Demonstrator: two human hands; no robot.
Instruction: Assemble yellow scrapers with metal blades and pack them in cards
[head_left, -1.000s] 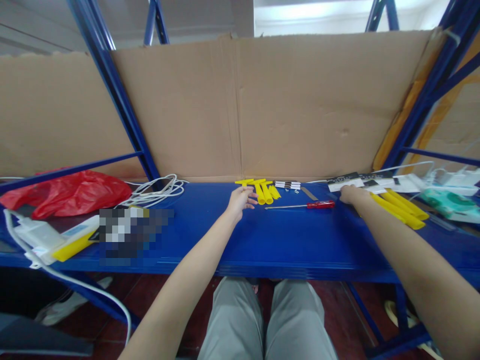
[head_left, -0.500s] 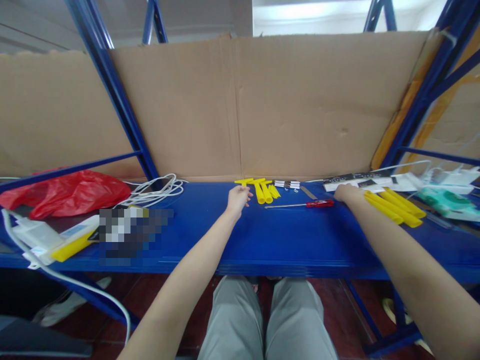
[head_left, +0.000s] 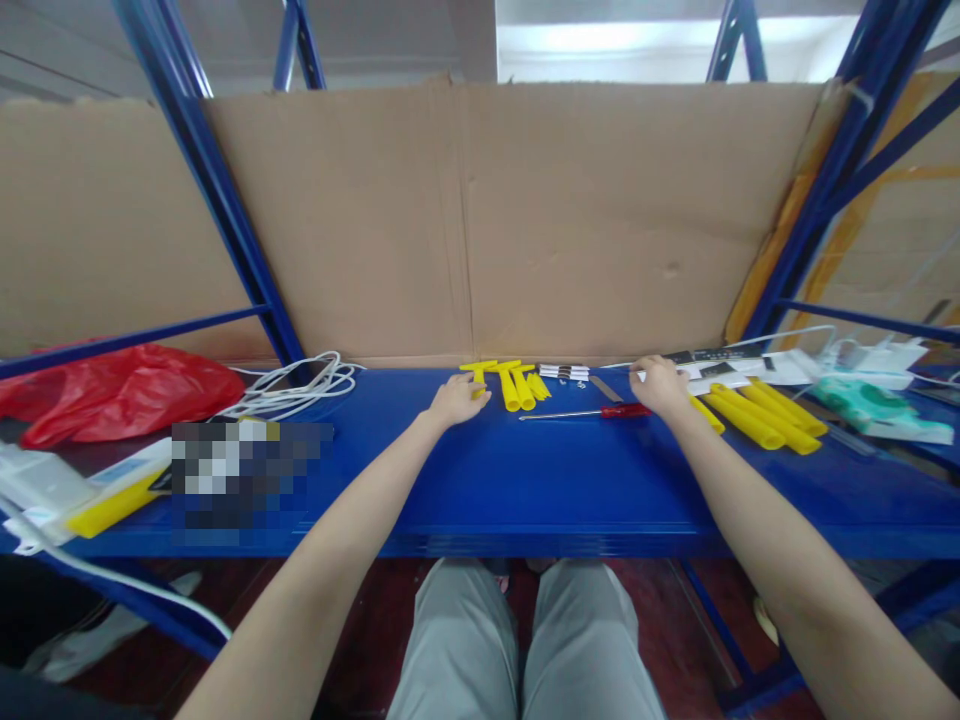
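The left hand (head_left: 459,402), fingers curled, is at the left end of the yellow T-shaped plastic pieces (head_left: 510,390); the curled right hand (head_left: 661,384) is beside the red-handled metal screwdriver (head_left: 624,411). Whether the 2 hands pinch anything, I cannot tell.

Pale grey trousers (head_left: 461,640), bare forearms (head_left: 356,525), bare hands (head_left: 454,401)
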